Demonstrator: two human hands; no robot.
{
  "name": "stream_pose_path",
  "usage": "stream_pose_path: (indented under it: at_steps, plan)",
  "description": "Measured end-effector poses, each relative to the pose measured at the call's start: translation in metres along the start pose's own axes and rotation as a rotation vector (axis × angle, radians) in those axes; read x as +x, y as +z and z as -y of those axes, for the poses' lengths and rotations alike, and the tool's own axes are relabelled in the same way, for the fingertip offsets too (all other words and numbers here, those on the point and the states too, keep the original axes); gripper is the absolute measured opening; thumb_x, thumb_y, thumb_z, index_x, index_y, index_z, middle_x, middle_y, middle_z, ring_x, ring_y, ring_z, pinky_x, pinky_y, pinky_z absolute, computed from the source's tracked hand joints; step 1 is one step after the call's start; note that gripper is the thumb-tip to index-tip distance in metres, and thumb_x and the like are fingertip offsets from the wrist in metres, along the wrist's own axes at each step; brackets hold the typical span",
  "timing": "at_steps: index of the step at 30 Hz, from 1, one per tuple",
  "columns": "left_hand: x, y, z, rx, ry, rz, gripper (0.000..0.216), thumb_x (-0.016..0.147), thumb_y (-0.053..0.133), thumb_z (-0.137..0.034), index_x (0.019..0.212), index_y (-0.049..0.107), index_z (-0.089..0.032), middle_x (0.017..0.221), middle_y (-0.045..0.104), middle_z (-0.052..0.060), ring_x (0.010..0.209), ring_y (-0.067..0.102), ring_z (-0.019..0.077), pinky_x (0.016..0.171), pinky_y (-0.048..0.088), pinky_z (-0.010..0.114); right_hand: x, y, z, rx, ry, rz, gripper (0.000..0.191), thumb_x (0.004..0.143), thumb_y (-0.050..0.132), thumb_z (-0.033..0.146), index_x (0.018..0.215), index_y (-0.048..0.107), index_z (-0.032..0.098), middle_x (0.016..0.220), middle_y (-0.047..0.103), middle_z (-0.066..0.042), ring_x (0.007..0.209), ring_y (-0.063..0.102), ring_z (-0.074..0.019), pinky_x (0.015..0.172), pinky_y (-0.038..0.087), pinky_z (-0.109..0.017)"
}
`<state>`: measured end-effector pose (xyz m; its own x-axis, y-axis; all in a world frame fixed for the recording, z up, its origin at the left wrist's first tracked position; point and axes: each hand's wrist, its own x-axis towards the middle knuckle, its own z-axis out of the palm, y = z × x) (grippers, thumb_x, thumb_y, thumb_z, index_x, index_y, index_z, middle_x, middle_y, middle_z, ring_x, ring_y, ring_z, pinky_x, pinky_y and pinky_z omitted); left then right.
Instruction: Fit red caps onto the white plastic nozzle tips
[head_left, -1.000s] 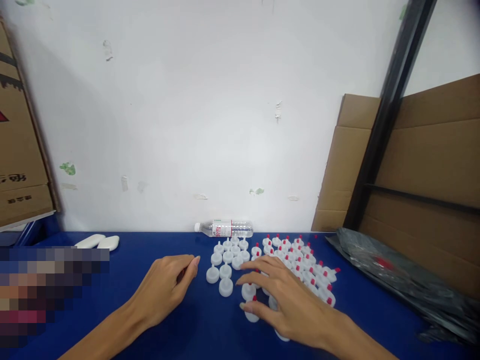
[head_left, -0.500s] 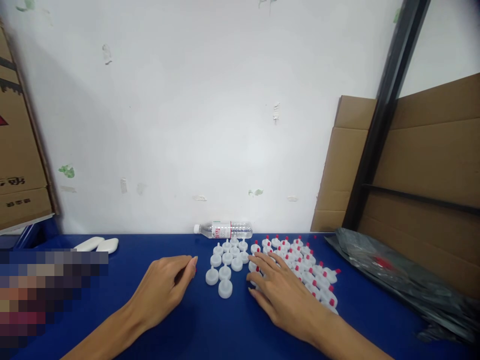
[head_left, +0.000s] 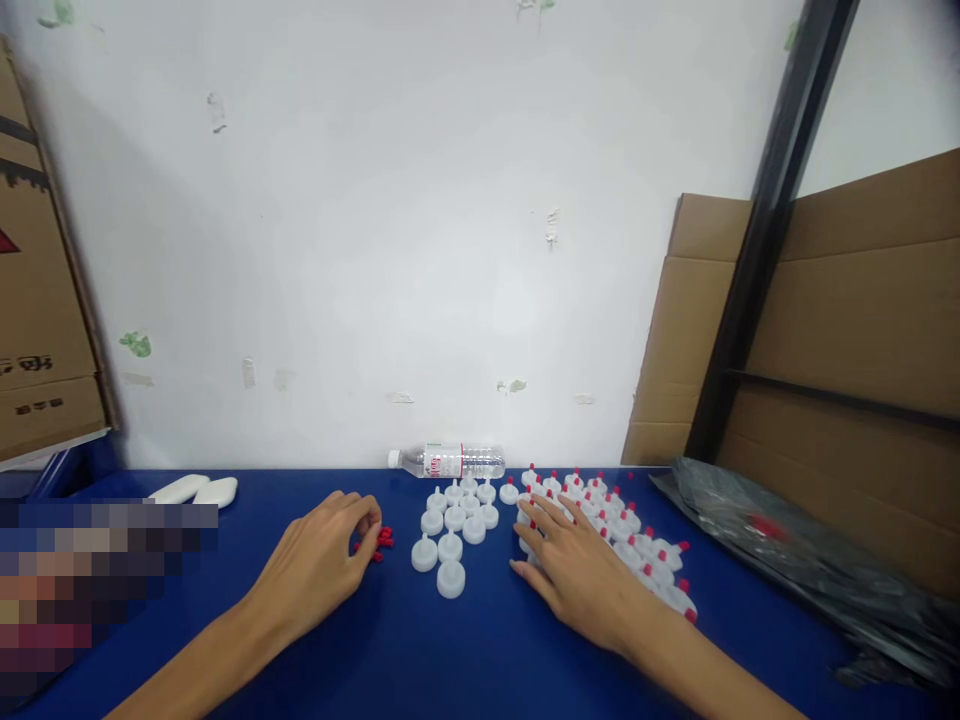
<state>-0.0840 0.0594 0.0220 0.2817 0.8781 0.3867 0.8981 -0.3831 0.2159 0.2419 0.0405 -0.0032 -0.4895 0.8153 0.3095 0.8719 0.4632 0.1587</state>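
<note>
White caps (head_left: 451, 577) are probably light and stiff, best pinched at the base; right hand (head_left: 574, 560) has fingers apart over red-tipped caps (head_left: 664, 553), left hand (head_left: 328, 545) curls by red tips (head_left: 385, 538), grip unclear.

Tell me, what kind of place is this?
Probably a workshop or packing corner: many white caps and small red tips on a blue table, with cardboard at the right.

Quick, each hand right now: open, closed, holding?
Left hand: curled at small red pieces; grip can't be told.
Right hand: open, spread over red-tipped white caps.
</note>
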Motion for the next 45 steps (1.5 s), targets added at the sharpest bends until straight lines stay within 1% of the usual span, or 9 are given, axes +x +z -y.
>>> stream_pose_path:
  at_steps: [4, 8, 14, 18, 22, 28, 33, 40, 45]
  plan:
    - [0.0, -0.001, 0.001, 0.032, 0.01, 0.065, 0.023, 0.097, 0.044, -0.024, 0.091, 0.066, -0.023, 0.092, 0.067, 0.004, 0.089, 0.065, 0.0237, 0.071, 0.043, 0.032, -0.001, -0.01, -0.001, 0.009, -0.006, -0.027, 0.048, 0.107, 0.049, 0.05, 0.142, 0.064, 0.02, 0.158, 0.048, -0.019, 0.151, 0.038, -0.0425, 0.121, 0.022, -0.074]
    - [-0.002, 0.0, 0.0, 0.046, 0.034, 0.123, 0.02, 0.095, 0.049, -0.022, 0.094, 0.068, -0.024, 0.097, 0.068, 0.004, 0.097, 0.065, 0.0254, 0.072, 0.044, 0.032, -0.006, -0.03, 0.019, 0.186, -0.135, -0.074, 0.05, 0.109, 0.041, 0.055, 0.152, 0.051, 0.031, 0.162, 0.046, -0.009, 0.155, 0.033, -0.033, 0.126, 0.018, -0.068]
    - [-0.004, 0.003, 0.001, 0.05, 0.053, 0.163, 0.022, 0.095, 0.048, -0.021, 0.098, 0.07, -0.025, 0.105, 0.067, 0.005, 0.099, 0.065, 0.0262, 0.075, 0.046, 0.035, -0.01, -0.037, 0.042, 0.462, -0.276, 0.128, 0.059, 0.109, 0.041, 0.058, 0.162, 0.033, 0.035, 0.167, 0.039, -0.004, 0.156, 0.031, -0.029, 0.128, 0.019, -0.061]
    - [-0.003, 0.008, 0.006, 0.035, 0.063, 0.178, 0.022, 0.095, 0.049, -0.021, 0.095, 0.071, -0.025, 0.106, 0.067, 0.005, 0.101, 0.066, 0.0261, 0.076, 0.047, 0.035, -0.01, -0.037, 0.042, 0.505, -0.265, 0.198, 0.056, 0.108, 0.047, 0.054, 0.16, 0.039, 0.033, 0.163, 0.046, -0.006, 0.155, 0.034, -0.029, 0.128, 0.018, -0.059]
    - [-0.002, 0.014, 0.011, 0.007, 0.079, 0.183, 0.023, 0.096, 0.047, -0.022, 0.093, 0.07, -0.025, 0.105, 0.067, 0.005, 0.101, 0.067, 0.0247, 0.076, 0.047, 0.033, -0.01, -0.041, 0.045, 0.523, -0.291, 0.178, 0.048, 0.107, 0.054, 0.048, 0.153, 0.049, 0.034, 0.155, 0.054, -0.006, 0.149, 0.043, -0.0254, 0.128, 0.022, -0.053]
    - [-0.002, 0.015, 0.007, -0.046, 0.128, 0.152, 0.025, 0.102, 0.044, -0.028, 0.094, 0.067, -0.025, 0.104, 0.066, 0.003, 0.095, 0.067, 0.022, 0.074, 0.047, 0.03, -0.012, -0.035, 0.048, 0.606, -0.279, 0.241, 0.056, 0.109, 0.043, 0.056, 0.161, 0.036, 0.037, 0.17, 0.031, -0.009, 0.158, 0.026, -0.0303, 0.128, 0.018, -0.059]
    - [-0.007, 0.014, -0.007, -0.108, 0.176, 0.075, 0.026, 0.107, 0.044, -0.04, 0.102, 0.066, -0.027, 0.095, 0.069, 0.001, 0.086, 0.068, 0.0204, 0.076, 0.049, 0.031, -0.012, -0.032, 0.048, 0.622, -0.283, 0.161, 0.047, 0.108, 0.05, 0.05, 0.153, 0.048, 0.035, 0.154, 0.055, -0.006, 0.146, 0.046, -0.0253, 0.125, 0.028, -0.047]
    - [-0.024, 0.027, -0.031, -0.305, 0.486, -0.155, 0.024, 0.11, 0.048, -0.04, 0.113, 0.068, -0.028, 0.096, 0.074, -0.002, 0.084, 0.072, 0.0146, 0.075, 0.053, 0.023, -0.01, -0.019, 0.053, 0.681, -0.275, 0.087, 0.036, 0.104, 0.064, 0.043, 0.137, 0.055, 0.029, 0.143, 0.06, -0.003, 0.135, 0.054, -0.0204, 0.117, 0.038, -0.034]
    - [-0.028, 0.032, -0.042, -0.359, 0.493, -0.049, 0.029, 0.112, 0.044, -0.036, 0.107, 0.071, -0.028, 0.096, 0.072, -0.001, 0.083, 0.071, 0.0133, 0.071, 0.051, 0.021, -0.004, -0.001, 0.058, 0.635, -0.235, -0.023, 0.032, 0.095, 0.075, 0.043, 0.118, 0.061, 0.024, 0.122, 0.068, -0.001, 0.114, 0.064, -0.0201, 0.102, 0.047, -0.031]
